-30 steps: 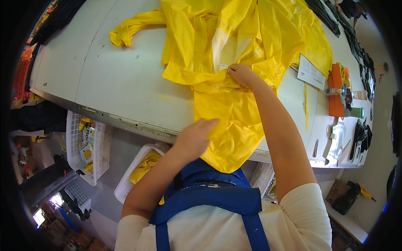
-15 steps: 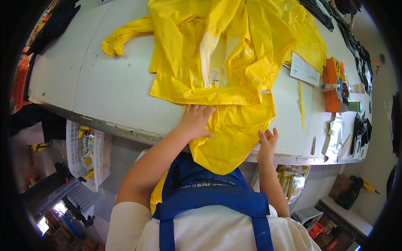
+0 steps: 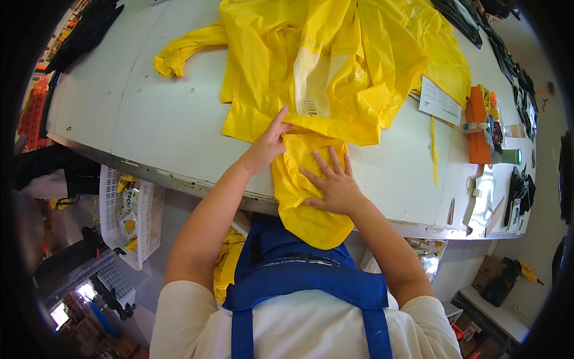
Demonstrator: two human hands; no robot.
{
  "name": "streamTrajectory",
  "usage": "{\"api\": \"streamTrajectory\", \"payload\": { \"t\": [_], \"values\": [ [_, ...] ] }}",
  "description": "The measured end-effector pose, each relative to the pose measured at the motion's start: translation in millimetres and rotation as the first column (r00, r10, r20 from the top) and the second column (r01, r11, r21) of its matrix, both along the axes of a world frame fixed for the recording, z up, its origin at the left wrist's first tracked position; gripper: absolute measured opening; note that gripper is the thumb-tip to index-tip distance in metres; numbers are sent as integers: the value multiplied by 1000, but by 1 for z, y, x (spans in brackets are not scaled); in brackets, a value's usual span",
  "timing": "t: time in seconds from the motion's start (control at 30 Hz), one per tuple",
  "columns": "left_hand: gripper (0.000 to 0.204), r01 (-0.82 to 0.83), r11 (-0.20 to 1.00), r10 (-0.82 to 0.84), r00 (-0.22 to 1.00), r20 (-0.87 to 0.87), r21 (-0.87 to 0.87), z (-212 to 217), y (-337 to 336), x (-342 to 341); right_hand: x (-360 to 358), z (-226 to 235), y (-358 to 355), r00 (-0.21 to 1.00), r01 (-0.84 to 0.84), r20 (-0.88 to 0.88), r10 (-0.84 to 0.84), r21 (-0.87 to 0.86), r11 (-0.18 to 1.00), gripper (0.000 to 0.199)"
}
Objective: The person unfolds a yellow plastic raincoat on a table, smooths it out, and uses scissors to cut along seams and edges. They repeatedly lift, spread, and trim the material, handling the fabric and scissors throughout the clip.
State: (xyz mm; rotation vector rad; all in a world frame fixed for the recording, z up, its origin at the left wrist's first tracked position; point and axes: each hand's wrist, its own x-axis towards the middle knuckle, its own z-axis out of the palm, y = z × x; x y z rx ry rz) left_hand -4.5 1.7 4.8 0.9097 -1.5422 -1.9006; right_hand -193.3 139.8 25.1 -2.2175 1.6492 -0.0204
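A large yellow raincoat-like garment point(image 3: 335, 66) lies spread on the pale grey work table point(image 3: 155, 119), one sleeve stretched to the left and its lower part hanging over the near edge. My left hand point(image 3: 268, 146) rests on the garment's folded edge, fingers pointing up toward a white label. My right hand point(image 3: 333, 182) lies flat with fingers spread on the narrow yellow strip that drapes over the table edge. Neither hand grips anything.
A white sheet of paper point(image 3: 440, 100), an orange object point(image 3: 477, 128), a green cup point(image 3: 508, 157) and small tools lie at the table's right. Dark garments point(image 3: 84, 30) sit at the far left. A white basket point(image 3: 128, 215) with packets stands below the table edge.
My right hand came up from below the table edge and now lies flat on the hanging yellow part. My left hand slid up and left to the folded edge.
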Motion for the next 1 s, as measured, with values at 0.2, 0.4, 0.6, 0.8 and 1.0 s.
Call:
{"api": "streamTrajectory", "payload": {
  "t": [0.2, 0.4, 0.6, 0.8, 1.0],
  "values": [
    [44, 421, 615, 7, 843, 538, -667, 12, 26, -5, -6, -3, 2, 988, -23, 152, 12, 76, 997, 65],
    [60, 616, 449, -3, 725, 689, -647, -8, 69, -1, -52, 8, 54, 996, 1, 92, -5, 42, 999, 69],
    [63, 635, 443, 1, 705, 709, -633, -10, 70, -2, -36, -2, 51, 890, -100, 452, 66, 51, 994, 46],
    [29, -89, 983, 70, 991, 118, 164, 4, 17, 24, -15, -28, -7, 704, 645, 215, -677, 203, 736, 34],
    [31, 360, 507, 94, 880, 465, -784, 25, 109, -3, -13, -28, -13, 773, 608, 127, -621, 128, 783, 35]
  ]
}}
